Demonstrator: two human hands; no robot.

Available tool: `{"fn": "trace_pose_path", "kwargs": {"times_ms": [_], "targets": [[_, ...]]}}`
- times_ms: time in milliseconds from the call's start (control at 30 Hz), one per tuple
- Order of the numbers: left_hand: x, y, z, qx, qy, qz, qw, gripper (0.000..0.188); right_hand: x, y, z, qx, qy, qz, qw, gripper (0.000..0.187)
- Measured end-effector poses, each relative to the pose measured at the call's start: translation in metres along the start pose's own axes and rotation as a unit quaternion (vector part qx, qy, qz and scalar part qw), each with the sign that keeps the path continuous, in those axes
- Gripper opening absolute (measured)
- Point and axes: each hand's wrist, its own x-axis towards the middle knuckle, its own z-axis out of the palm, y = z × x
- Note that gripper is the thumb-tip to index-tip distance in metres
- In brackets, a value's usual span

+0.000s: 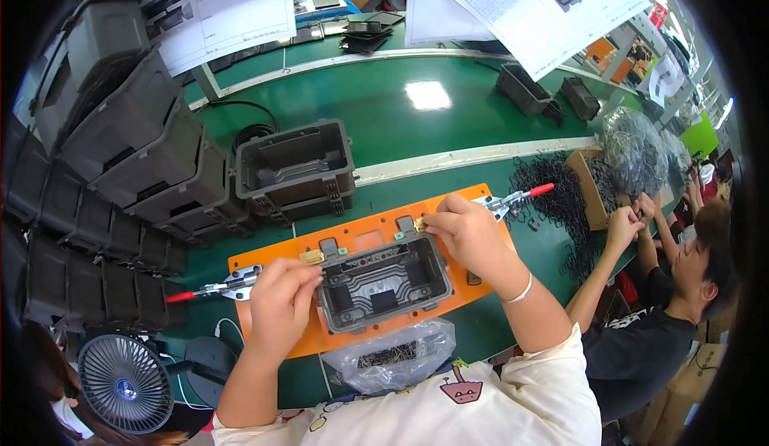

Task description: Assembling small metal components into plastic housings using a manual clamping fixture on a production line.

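A dark grey open plastic box (384, 295) sits in an orange fixture plate (276, 286) in front of me. My left hand (282, 298) is closed in a pinch by the box's far left corner, fingertips beside a small brass-coloured block (312, 257). At the far right corner my right hand (471, 230) pinches too, its fingertips against another brass-coloured piece (419, 225). What either pinch holds is hidden or too small to name. Two dark latch tabs, one the left tab (329, 247), stand at the box's far edge. Red-handled toggle clamps, a left clamp (228, 286) and a right clamp (513, 201), flank the plate.
Stacked grey boxes (152, 149) rise on the left, with another open box (295, 165) behind the plate. A plastic bag of small metal pins (392, 354) lies near me. A fan (126, 383) stands at lower left. Black wire parts (553, 181) and a co-worker (665, 326) are on the right.
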Motion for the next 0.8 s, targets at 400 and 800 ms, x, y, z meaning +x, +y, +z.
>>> {"fn": "trace_pose_path", "kwargs": {"times_ms": [400,800], "targets": [[0.005,-0.026,0.012,0.111,0.017,0.024,0.993,0.016,0.004,-0.004,0.000,0.064,-0.004,-0.001,0.998,0.021],[-0.004,-0.028,0.004,0.151,0.027,0.034,0.988,0.021,0.075,-0.070,0.058,0.123,-0.184,-0.044,0.974,0.027]]}}
